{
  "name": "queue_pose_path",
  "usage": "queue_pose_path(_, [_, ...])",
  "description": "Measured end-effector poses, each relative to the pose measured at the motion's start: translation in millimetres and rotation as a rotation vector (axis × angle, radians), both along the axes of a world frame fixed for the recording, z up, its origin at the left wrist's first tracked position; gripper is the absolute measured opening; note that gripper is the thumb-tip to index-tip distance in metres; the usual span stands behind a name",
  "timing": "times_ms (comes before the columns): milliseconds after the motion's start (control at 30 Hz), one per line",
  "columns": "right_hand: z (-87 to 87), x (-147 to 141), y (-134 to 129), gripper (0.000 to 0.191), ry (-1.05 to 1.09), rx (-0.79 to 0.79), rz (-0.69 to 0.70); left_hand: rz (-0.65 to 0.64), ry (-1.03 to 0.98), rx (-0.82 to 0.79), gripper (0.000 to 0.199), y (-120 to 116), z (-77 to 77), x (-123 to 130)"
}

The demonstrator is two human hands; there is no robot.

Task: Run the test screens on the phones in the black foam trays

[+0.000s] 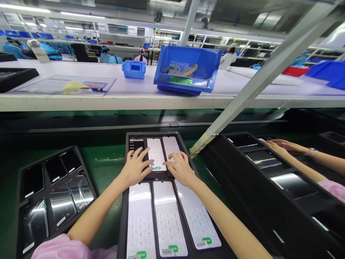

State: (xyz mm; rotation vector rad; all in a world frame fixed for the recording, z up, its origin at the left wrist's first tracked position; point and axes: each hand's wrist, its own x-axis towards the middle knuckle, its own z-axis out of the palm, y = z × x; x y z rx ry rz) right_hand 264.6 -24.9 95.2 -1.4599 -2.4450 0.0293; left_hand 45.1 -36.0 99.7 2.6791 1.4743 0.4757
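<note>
At the far left, a dark tray (46, 190) lies askew on the green surface, holding phones with dark, reflective screens. Above and behind it, on the white bench, a clear sheet (102, 81) bears a yellow paper (72, 87) and a blue pen (97, 89). The person's left hand (134, 166) reaches in from a pink sleeve (64, 248), fingers spread and slightly bent over the upper-left phone (136, 141), which shows a dark menu, and the upper-middle phone (155, 147). Both sit in the central tray (123, 216) with four more phones, the lower three showing number keypads. The right hand (178, 166) is over the upper-right phone (171, 143), its fingers bent and a little apart, with the index finger pointing towards the upper-middle phone; whether either hand touches glass cannot be told. On the bench behind stands a large blue bin (188, 55). Right of the central tray, a slanting post (244, 95) crosses the view, and beyond it a co-worker's hands (287, 146) reach over a dark phone-filled box (242, 187).
</note>
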Motion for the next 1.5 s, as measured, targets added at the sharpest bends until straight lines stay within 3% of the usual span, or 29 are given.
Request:
queue_pose_path(533, [2.1, -0.9, -1.4, 0.049, -0.031, 0.001, -0.012, -0.028, 0.002, -0.019, 0.036, -0.8, -1.5, 0.8])
queue_pose_path(967, [2.9, -8.9, -0.4, 0.046, -0.093, -0.042, 0.036, 0.03, 0.016, -0.033, 0.038, 2.2, -4.0, 2.6])
queue_pose_path(1200, [8.8, -0.1, -3.9, 0.051, -0.037, -0.021, -0.014, 0.045, 0.004, -0.011, 0.035, 0.7, -3.6, 3.1])
queue_pose_path(1500, [5.8, -2.6, -2.5, 0.05, -0.064, -0.019, -0.002, 0.003, 0.0, -0.018, 0.036, -1.6, -0.4, 2.5])
